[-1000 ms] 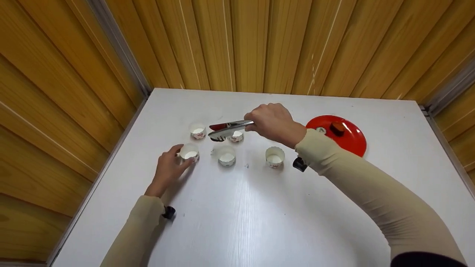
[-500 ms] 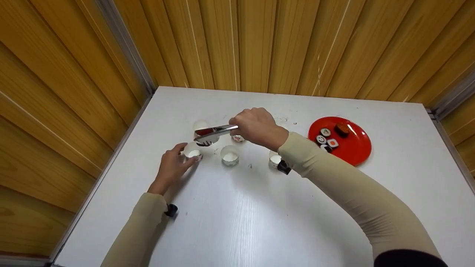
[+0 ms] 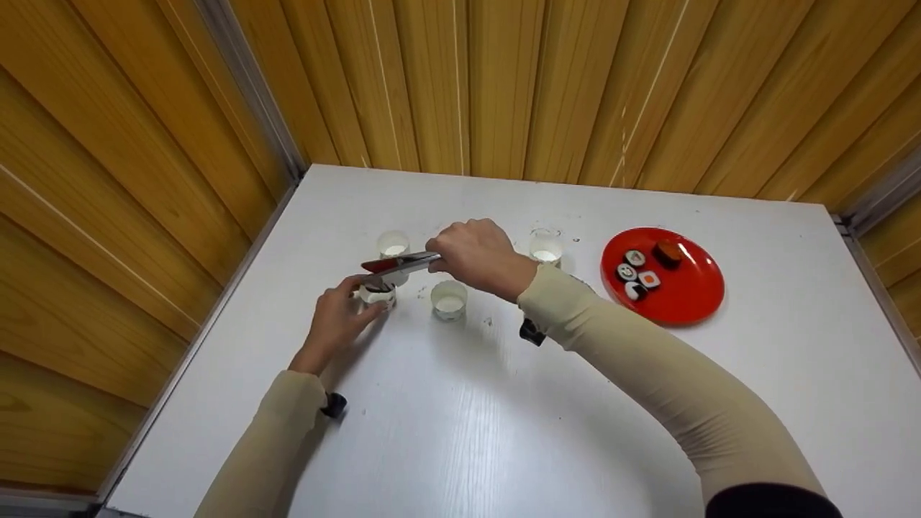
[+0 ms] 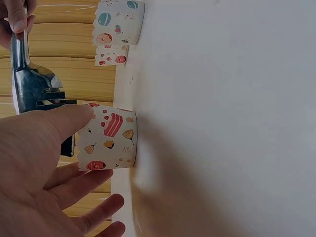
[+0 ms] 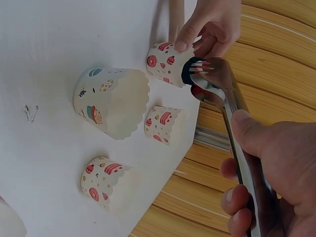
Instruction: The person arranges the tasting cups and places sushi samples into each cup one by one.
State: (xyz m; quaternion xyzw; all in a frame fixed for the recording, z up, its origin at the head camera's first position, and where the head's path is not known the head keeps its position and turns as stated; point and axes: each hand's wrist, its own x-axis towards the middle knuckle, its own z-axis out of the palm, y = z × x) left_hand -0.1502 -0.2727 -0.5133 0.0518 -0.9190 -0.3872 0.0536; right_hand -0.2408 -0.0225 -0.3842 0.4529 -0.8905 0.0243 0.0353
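My left hand [image 3: 350,302] holds a small patterned paper cup [image 3: 375,296] at the front left, thumb on its side [image 4: 74,116]. My right hand [image 3: 460,255] grips metal tongs [image 3: 400,263] with a red inner face. The tong tips [image 5: 207,81] pinch a dark sushi roll [image 5: 189,74] right at the mouth of that cup [image 5: 165,61]. In the left wrist view the roll [image 4: 68,143] sits at the rim of the cup [image 4: 111,143], below the tongs [image 4: 29,84].
Other paper cups stand behind [image 3: 393,244], beside [image 3: 449,299] and further right [image 3: 545,247] on the white table [image 3: 460,432]. A red plate [image 3: 683,302] with several sushi pieces sits at the right. Wooden walls close the back and left.
My right hand carried the tongs and the roll leftward and down, from above the back cups to the cup that my left hand holds. The left hand stayed put.
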